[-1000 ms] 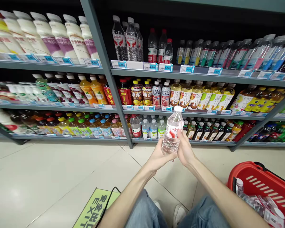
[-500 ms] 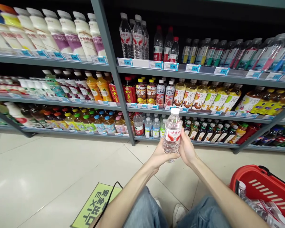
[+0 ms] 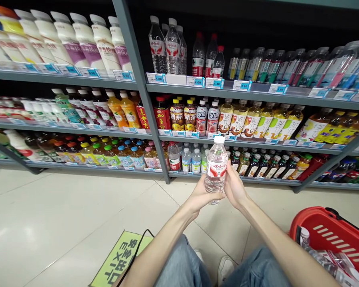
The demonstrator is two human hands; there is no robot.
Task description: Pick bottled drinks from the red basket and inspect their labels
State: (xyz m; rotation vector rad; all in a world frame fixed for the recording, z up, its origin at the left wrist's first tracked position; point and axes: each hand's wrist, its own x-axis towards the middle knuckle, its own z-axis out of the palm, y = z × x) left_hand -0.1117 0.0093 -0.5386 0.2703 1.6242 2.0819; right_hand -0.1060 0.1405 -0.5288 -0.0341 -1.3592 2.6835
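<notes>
The water bottle stands almost upright, white cap uppermost, in the middle of the scene in front of the drink shelves. The left hand is closed on its base and lower left side, and the right hand clasps its right side. A red basket with more bottles sits near right, and bare tiled floor spreads to the left
</notes>
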